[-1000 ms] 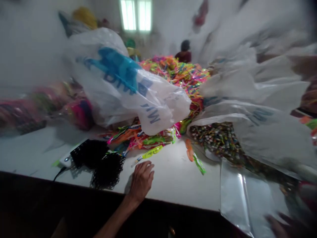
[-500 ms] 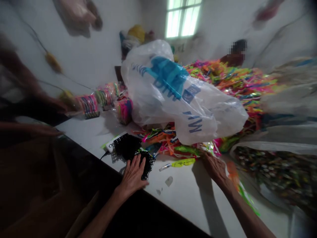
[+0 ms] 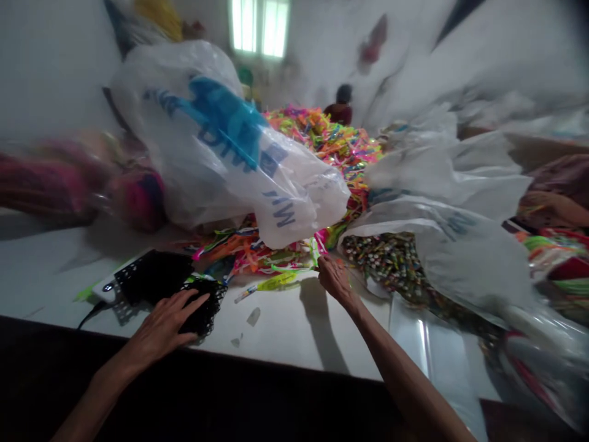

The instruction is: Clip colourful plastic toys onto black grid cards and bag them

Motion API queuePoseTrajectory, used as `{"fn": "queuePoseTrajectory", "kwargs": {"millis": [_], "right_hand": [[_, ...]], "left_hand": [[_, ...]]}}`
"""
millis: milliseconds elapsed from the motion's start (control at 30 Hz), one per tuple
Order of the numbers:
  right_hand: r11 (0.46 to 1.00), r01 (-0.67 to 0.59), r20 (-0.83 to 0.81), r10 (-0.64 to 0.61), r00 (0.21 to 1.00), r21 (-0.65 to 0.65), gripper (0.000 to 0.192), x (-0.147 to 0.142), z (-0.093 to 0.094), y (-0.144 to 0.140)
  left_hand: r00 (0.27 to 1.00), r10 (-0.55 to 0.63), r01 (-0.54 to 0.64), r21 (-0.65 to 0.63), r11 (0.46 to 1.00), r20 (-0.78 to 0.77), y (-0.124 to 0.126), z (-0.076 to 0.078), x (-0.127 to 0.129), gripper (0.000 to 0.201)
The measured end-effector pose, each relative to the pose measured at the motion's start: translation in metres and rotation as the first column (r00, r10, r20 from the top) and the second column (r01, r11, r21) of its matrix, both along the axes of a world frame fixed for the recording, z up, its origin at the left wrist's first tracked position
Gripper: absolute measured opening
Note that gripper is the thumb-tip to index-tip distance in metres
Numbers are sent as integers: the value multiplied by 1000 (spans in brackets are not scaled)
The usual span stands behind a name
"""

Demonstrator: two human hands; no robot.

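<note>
Worktop (image 3: pixel 294 331) white, viewed from its near edge, heavily loaded. Left hand (image 3: pixel 164 324) laid flat, fingers spread and apart, palm down on black mesh baskets (image 3: pixel 159 283) at near left; nothing clamped. White device with dark cable (image 3: pixel 102 291) partly hidden under the baskets. Right hand (image 3: pixel 334 279) extended forward, fingers drawn together at the edge of a heap of neon plastic strips (image 3: pixel 271 252); whether a strip is pinched between the fingertips cannot be told. Yellow-green strip (image 3: pixel 275 282) lying loose just left of that hand. Large white plastic bag with blue print (image 3: pixel 216 147) resting on top of the heap. Second bag, open, holding small multicoloured pieces (image 3: pixel 396 261), just right of the right hand. Clear plastic sheet (image 3: pixel 437 350) flat at near right. Another person (image 3: pixel 341 103) far behind the heap, blurred.
</note>
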State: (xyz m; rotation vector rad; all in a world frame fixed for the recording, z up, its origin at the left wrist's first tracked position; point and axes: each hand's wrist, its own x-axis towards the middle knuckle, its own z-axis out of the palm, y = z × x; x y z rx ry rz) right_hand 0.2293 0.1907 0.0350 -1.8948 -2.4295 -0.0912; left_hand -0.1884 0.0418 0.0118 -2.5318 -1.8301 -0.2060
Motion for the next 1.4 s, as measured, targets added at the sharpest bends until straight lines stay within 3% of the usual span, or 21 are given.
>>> {"fn": "queuePoseTrajectory", "kwargs": {"millis": [67, 133, 200, 300, 400, 533, 700, 833, 967, 1067, 1200, 1300, 1400], "right_hand": [[996, 69, -110, -74, 991, -47, 32, 9, 1, -19], [992, 59, -299, -90, 950, -113, 23, 15, -2, -40], [982, 11, -534, -111, 838, -186, 14, 18, -8, -61], [950, -27, -754, -229, 615, -311, 19, 15, -17, -86], [939, 1, -806, -295, 513, -343, 17, 9, -21, -98], [933, 29, -848, -339, 407, -359, 11, 0, -25, -102], [921, 11, -872, -373, 317, -390, 14, -7, -37, -103], [901, -8, -879, -420, 228, -433, 19, -10, -34, -106], [892, 44, -874, -451, 183, -451, 22, -18, -19, -112], [883, 77, -867, -469, 168, -462, 23, -24, -15, -115], [903, 74, -880, -430, 202, -424, 21, -19, -19, -113], [933, 93, -895, -359, 265, -346, 18, -14, -18, -109], [944, 34, -920, -328, 217, -328, 16, -24, -12, -105]], "left_hand": [[1000, -9, 10, 35, 999, -9, 2, -1, -1, 46], [999, -31, 32, 92, 995, -7, 2, -3, 3, 38], [999, -45, 45, 153, 987, 0, 3, -5, 11, 42], [1000, -15, 20, 208, 978, -25, 3, -8, 25, 55], [998, 56, -49, 253, 966, -20, 4, -10, 33, 68], [1000, 9, -12, 300, 954, 9, 6, -5, 38, 41], [1000, -17, 9, 424, 906, 16, 10, 7, 42, 32], [994, -96, 55, 543, 838, 48, 4, 27, 49, 35], [961, -260, 159, 593, 790, 90, -7, 41, 87, 41], [910, -398, 257, 590, 765, 119, -13, 29, 136, 39], [836, -522, 353, 562, 748, 168, -24, -3, 192, 34], [825, -518, 345, 522, 780, 228, -33, -23, 209, 32], [831, -480, 304, 492, 816, 281, -36, -33, 205, 27]]}}
